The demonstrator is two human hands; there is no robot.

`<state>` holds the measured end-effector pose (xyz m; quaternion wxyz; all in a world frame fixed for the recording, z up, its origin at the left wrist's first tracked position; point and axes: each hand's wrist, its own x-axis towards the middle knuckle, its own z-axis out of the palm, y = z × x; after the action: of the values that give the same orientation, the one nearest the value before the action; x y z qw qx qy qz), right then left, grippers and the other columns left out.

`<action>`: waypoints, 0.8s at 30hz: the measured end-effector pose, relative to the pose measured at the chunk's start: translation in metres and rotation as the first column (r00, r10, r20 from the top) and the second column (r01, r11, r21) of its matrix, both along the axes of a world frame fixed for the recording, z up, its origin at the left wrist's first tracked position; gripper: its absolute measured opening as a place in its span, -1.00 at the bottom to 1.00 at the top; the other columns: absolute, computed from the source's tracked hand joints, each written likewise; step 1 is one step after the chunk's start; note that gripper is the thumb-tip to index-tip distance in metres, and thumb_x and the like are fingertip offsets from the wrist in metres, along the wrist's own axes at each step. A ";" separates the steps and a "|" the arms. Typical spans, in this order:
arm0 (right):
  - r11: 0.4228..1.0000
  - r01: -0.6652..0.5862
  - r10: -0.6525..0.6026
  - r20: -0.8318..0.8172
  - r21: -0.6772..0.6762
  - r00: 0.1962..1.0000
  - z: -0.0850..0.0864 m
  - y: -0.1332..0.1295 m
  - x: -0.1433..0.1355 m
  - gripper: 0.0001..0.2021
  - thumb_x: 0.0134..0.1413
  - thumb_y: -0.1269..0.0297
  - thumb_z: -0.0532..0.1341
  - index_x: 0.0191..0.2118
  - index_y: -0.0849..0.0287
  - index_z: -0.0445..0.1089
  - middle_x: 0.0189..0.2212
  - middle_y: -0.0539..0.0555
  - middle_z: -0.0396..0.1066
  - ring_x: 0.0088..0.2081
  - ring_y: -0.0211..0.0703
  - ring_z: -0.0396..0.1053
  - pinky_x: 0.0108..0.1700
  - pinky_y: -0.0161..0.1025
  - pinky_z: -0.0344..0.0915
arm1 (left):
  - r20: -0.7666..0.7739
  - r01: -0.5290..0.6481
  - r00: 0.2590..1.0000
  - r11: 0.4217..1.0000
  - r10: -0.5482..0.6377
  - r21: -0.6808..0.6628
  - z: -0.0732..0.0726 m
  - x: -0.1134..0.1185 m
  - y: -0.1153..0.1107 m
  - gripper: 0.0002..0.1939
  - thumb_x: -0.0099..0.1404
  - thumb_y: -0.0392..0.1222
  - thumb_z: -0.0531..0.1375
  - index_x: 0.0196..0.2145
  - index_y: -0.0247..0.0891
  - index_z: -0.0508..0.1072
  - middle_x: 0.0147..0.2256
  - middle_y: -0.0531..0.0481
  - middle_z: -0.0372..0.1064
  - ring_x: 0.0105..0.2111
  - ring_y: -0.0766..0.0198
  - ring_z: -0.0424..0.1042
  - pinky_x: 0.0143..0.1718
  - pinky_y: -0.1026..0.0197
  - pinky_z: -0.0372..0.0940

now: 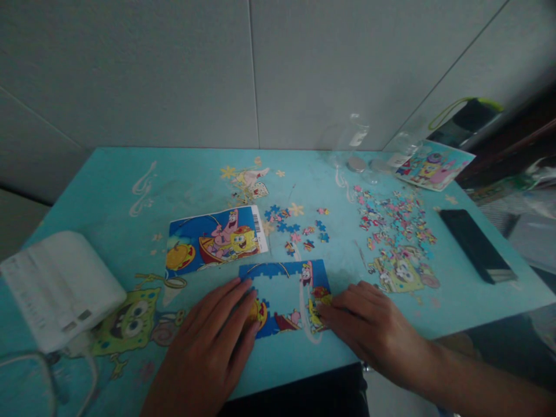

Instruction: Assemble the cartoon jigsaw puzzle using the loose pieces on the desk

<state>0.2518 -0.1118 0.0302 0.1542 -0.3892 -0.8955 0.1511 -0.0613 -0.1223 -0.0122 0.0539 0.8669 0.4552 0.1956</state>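
Observation:
A partly joined jigsaw puzzle (289, 322) lies on the table, its blue border framing an open middle. My left hand (212, 341) rests flat with fingers stretched along the puzzle's left side, covering part of it. At the right side, my right hand (369, 313) has its fingers bent together, the tips pressing on a puzzle piece (320, 294) in the border. Several loose puzzle pieces (294, 227) are scattered just above the puzzle. A reference picture (212, 240) with the same cartoon scene lies up and to the left.
A heap of smaller pieces (393, 217) spreads at the right, beside a dark phone-like object (475, 243). Behind are clear bottles (354, 136), a silvery lid (356, 165) and another cartoon picture (434, 165). A white box-shaped device (65, 289) with a cable sits left. A wall backs the table.

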 end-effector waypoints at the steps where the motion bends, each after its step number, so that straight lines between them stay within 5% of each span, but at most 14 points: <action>1: 1.000 -0.004 0.003 0.011 0.026 1.000 -0.001 -0.001 0.000 -0.82 0.36 0.42 0.17 -0.03 0.16 0.49 -0.26 0.10 0.53 -0.35 -0.12 0.37 -0.30 -0.11 0.22 | 0.004 0.000 1.000 1.000 0.000 0.001 0.000 0.000 0.000 -0.58 0.48 -0.21 0.15 0.25 -0.25 0.33 0.30 -0.11 0.23 0.29 0.03 0.21 0.27 -0.09 0.20; 16: 0.968 -0.222 0.209 0.119 0.116 0.971 -0.003 0.018 0.012 -0.78 0.33 0.41 0.24 0.06 0.24 0.44 -0.28 0.08 0.50 -0.32 -0.15 0.35 -0.28 -0.12 0.17 | 0.003 -0.001 1.000 1.000 0.001 0.005 0.002 0.001 0.001 -0.58 0.49 -0.19 0.13 0.25 -0.27 0.33 0.29 -0.11 0.24 0.28 0.04 0.22 0.27 -0.08 0.19; 24: 0.970 -0.171 0.150 0.128 0.174 0.980 -0.001 0.009 0.004 -0.84 0.32 0.42 0.23 -0.03 0.26 0.48 -0.34 0.06 0.46 -0.39 -0.16 0.30 -0.33 -0.11 0.11 | -0.003 -0.006 1.000 1.000 0.006 -0.003 0.002 -0.001 0.000 -0.56 0.48 -0.17 0.14 0.26 -0.26 0.32 0.29 -0.11 0.23 0.28 0.02 0.23 0.26 -0.09 0.23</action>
<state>0.2558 -0.1030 0.0291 0.1254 -0.3076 -0.9415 0.0570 -0.0618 -0.1219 -0.0104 0.0539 0.8658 0.4581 0.1938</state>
